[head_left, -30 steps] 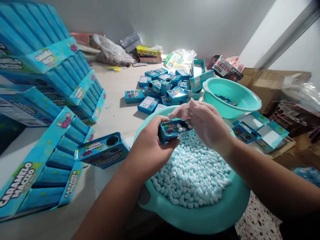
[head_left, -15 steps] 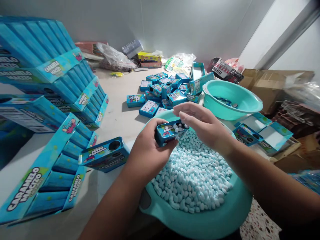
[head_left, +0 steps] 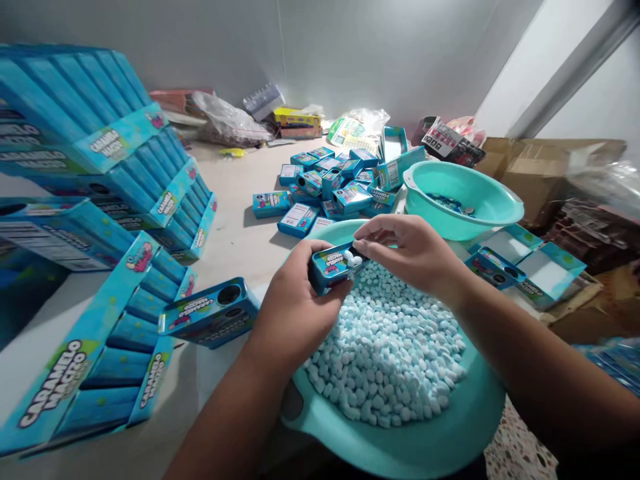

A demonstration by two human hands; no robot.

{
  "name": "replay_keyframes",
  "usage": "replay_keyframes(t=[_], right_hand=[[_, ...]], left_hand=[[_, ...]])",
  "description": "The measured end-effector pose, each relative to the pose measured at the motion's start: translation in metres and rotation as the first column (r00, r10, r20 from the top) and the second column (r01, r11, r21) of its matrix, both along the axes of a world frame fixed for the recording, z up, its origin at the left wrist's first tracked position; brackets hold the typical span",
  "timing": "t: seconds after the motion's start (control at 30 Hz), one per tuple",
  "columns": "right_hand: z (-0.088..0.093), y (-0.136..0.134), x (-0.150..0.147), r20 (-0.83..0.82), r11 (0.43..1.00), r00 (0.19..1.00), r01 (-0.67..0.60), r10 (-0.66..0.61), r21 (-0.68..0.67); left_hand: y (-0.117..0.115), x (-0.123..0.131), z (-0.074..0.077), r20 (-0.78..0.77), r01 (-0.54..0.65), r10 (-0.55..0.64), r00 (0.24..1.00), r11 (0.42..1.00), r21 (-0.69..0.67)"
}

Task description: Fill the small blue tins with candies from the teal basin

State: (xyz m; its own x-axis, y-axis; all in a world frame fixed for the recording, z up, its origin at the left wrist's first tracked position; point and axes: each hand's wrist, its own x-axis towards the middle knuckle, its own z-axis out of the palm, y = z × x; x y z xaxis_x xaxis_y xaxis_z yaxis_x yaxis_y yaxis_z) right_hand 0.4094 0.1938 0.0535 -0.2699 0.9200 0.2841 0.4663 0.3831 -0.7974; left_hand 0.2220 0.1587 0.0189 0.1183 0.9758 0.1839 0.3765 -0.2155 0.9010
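My left hand (head_left: 295, 307) grips a small blue candy box (head_left: 333, 265) over a teal basin (head_left: 400, 447) heaped with pale blue candies (head_left: 385, 347). A few white candies sit at the box's round opening. My right hand (head_left: 410, 250) is curled with its fingertips pinched at that opening, pressing candies in. Both forearms reach in from the bottom edge.
Stacked blue "Caramelo Macizo" display cartons (head_left: 100, 200) fill the left side, and one small box (head_left: 207, 312) lies beside them. A pile of small blue boxes (head_left: 330, 183) sits behind the basin. A second teal bowl (head_left: 460, 200) holds several dark pieces. Opened cartons (head_left: 525, 267) and cardboard lie right.
My right hand has closed its fingers and lowered onto the box's opening. The box and left hand have shifted slightly left and down. The view has tilted a little.
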Motion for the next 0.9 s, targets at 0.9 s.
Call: replay_keyframes(t=[0.9], right_hand=[[0.0012, -0.006, 0.0018, 0.171, 0.929, 0.957, 0.169, -0.235, 0.331]], left_hand=[[0.001, 0.0003, -0.003, -0.012, -0.008, 0.009, 1.0, 1.0, 0.01]])
